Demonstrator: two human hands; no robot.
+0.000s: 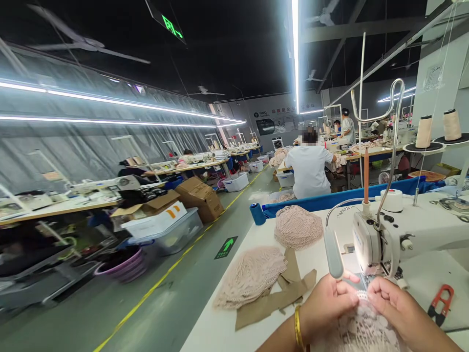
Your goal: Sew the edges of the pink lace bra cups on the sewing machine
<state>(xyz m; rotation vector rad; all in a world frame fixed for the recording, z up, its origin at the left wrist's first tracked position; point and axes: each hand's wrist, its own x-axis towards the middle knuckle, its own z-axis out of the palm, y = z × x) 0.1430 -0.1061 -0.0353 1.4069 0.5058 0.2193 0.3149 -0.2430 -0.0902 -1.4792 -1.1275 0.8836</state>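
Below the needle of a white sewing machine [370, 244], a piece of pale pink lace fabric [366, 327] is pinched at its edge by both hands. My left hand [335, 298], a gold bangle at its wrist, has thumb and fingers closed on the lace from the left. From the right, my right hand [390, 300] grips the same edge, close to the presser foot. The machine's lamp [333, 252] hangs just above my left hand. Two stacks of similar lace, a farther stack [298, 227] and a nearer stack [252, 276], lie on the tabletop to the left.
Brown paper strips [274, 300] lie beside the nearer stack. Red-handled thread snips [441, 303] rest right of my right hand. A blue thread cone [257, 214] stands at the table's far left corner. Ahead, a person in a white shirt [309, 168] sits at another table.
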